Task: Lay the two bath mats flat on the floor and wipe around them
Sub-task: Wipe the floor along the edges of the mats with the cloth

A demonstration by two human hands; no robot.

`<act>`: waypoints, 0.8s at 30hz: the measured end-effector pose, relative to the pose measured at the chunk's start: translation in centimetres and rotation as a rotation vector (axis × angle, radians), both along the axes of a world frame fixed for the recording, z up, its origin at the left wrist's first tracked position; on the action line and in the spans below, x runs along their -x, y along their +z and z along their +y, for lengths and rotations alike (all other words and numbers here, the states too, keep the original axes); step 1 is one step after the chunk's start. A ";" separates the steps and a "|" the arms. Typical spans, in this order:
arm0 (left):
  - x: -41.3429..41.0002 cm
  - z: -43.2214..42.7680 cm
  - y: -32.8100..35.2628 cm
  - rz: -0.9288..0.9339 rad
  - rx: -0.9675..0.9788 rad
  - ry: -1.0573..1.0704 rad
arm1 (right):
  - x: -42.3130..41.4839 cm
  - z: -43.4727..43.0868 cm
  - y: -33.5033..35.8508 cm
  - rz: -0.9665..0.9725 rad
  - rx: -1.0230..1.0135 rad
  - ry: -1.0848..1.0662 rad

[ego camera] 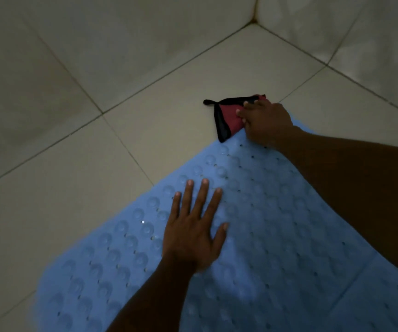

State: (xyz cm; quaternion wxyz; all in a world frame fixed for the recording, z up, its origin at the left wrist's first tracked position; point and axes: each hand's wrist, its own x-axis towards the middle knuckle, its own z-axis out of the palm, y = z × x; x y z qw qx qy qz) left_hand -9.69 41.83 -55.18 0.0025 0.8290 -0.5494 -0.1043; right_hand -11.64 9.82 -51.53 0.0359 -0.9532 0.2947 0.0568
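A light blue bath mat (260, 236) with round suction cups and small holes lies flat on the tiled floor, filling the lower middle and right. A seam at the lower right marks a second blue mat (380, 298) lying against it. My left hand (193, 231) rests flat on the first mat with fingers spread. My right hand (265, 121) presses a dark red cloth with black trim (226, 116) onto the floor just beyond the mat's far corner, fingers lying over the cloth.
Pale floor tiles (97, 176) with dark grout lines stretch left and ahead. Two tiled walls meet in a corner (253, 20) at the top right, close behind the cloth.
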 end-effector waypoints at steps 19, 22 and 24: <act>7.2 -11.9 -0.4 0.033 0.008 -0.154 | 9.6 -7.0 1.2 0.101 0.126 -0.319; 7.0 -11.7 -0.8 0.013 0.046 -0.159 | 14.7 -7.7 1.1 0.082 0.084 -0.425; 7.5 -11.8 -1.0 0.015 0.062 -0.217 | 18.0 -7.1 1.1 0.053 0.011 -0.522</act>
